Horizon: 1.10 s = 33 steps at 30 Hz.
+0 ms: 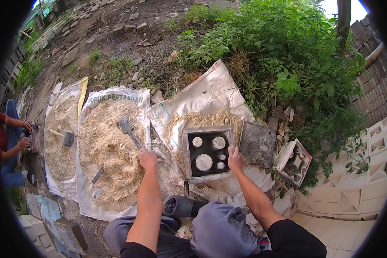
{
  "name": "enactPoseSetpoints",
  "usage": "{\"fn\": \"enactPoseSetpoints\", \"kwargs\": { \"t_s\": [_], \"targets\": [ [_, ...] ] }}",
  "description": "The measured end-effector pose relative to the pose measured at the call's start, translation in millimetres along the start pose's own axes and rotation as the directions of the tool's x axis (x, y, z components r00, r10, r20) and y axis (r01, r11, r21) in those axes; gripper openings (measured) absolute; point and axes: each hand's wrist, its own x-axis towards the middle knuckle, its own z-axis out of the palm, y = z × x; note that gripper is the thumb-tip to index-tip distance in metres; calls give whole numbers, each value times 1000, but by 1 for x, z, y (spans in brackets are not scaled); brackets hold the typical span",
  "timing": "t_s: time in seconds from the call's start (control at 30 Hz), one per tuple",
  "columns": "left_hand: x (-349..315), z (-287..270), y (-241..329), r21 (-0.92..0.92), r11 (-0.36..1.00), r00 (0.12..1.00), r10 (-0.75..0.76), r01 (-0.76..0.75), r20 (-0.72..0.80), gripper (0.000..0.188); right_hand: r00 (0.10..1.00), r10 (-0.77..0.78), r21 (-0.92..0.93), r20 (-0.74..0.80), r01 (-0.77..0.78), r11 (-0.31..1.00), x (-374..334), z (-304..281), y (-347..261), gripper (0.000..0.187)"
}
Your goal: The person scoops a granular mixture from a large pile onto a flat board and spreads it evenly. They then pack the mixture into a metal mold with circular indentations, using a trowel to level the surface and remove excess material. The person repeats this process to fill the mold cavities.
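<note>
In my left hand (148, 158) is the handle of a flat metal trowel (126, 126), its blade over a heap of pale, sandy powder (112, 146) on a white sack. My right hand (235, 160) rests against the right side of a square mold box (186, 150), fingers stretched out along its rim. Inside the box, a black base carries several round pale discs of different sizes. Beside my right hand a dark textured plate (257, 144) leans next to the box. A short dark bar (97, 175) lies on the powder.
At far left a co-worker's hands (26, 134) touch a dark block. A mallet (67, 138) lies on another powder-covered sack. To the right stand an open tray of pale pieces (293, 163) and stacked cream patterned blocks (344, 189). Green bushes (284, 56) grow behind.
</note>
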Motion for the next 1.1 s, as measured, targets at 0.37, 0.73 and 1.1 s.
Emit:
{"fn": "enactPoseSetpoints", "kwargs": {
  "t_s": [0.37,0.73,1.1],
  "targets": [
    [127,-19,-97,-287,950,990,-137,121,-36,53,993,-117,83,-8,118,990,-7,22,-19,70],
    [70,-247,18,-459,880,930,59,123,364,27,778,-621,-79,93,628,774,71,-218,-73,29],
    [-97,-278,205,158,-22,43,915,-987,401,24,30,-1000,-366,8,930,25,7,-259,-168,54]
  ]
}}
